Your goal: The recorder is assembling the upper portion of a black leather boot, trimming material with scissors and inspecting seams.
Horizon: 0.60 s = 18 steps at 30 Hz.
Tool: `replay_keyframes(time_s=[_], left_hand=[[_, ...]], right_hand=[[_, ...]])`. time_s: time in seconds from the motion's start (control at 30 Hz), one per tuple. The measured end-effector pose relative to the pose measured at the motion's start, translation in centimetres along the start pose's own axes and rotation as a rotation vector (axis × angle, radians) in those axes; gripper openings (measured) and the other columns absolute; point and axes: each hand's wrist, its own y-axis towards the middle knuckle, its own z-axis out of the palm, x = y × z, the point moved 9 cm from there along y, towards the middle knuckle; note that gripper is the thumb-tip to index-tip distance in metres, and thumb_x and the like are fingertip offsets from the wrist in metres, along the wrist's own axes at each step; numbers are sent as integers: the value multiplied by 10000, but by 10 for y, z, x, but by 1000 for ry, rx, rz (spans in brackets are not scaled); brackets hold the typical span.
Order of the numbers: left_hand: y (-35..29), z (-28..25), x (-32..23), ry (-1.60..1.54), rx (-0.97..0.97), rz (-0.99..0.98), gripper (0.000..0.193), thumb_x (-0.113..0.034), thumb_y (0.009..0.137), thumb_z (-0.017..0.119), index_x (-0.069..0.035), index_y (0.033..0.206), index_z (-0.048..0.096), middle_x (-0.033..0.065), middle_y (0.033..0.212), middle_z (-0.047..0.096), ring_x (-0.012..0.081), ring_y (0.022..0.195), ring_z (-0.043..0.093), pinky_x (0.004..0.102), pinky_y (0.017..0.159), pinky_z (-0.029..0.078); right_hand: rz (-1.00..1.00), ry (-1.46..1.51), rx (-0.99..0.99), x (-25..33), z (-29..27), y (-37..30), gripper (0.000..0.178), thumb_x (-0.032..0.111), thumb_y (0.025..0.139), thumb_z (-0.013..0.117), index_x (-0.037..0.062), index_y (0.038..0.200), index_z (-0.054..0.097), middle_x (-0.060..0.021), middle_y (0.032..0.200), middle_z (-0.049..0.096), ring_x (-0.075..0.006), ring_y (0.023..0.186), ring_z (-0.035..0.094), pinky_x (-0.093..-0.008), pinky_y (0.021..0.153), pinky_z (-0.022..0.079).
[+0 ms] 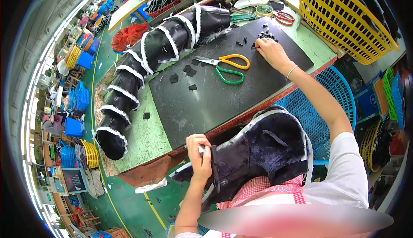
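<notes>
Across my lap lies a black boot upper (pixel 232 156) with dark fuzzy lining and a white edge. My left hand (pixel 199 156) is closed on its strap-like edge, with a bit of white showing at the fingers. Over the black mat (pixel 185 109), my right hand (pixel 271 51) pinches at a small black piece (pixel 254 46) beside a pile of small black parts (pixel 266 35). Scissors with one yellow and one green handle (pixel 228 68) lie open on the mat, near several black scraps (pixel 189 70).
A row of black boot uppers with white edges (pixel 122 76) curves along the table's left and far sides. Red-handled scissors (pixel 284 18) and a tape roll (pixel 263 10) lie at the back. A yellow basket (pixel 340 18) stands far right; a blue basket (pixel 344 96) is below the table edge.
</notes>
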Motion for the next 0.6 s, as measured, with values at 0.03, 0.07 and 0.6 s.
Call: replay_keyframes(time_s=[0.03, 0.07, 0.6], left_hand=[[2, -5, -4, 84, -27, -8, 67, -62, 778, 515, -36, 838, 503, 135, 882, 507, 283, 851, 463, 376, 809, 359], [4, -10, -11, 223, -9, 37, 65, -54, 785, 504, -31, 846, 503, 141, 886, 512, 296, 858, 473, 384, 805, 366], [-29, -18, 3, -529, 155, -469, 195, -134, 832, 600, 2, 971, 577, 108, 1051, 547, 171, 986, 524, 296, 898, 387]], right_hand=[[45, 52, -1, -10, 1, -2, 78, 113, 858, 591, 57, 904, 562, -113, 880, 611, -307, 895, 608, -397, 782, 496], [89, 103, 2, -18, 2, -5, 84, 105, 862, 586, 43, 907, 552, -119, 890, 612, -317, 898, 602, -398, 792, 486], [619, 2124, 461, 105, -17, -108, 297, 136, 946, 577, 14, 1216, 591, -99, 1086, 655, -141, 928, 667, -265, 862, 561]])
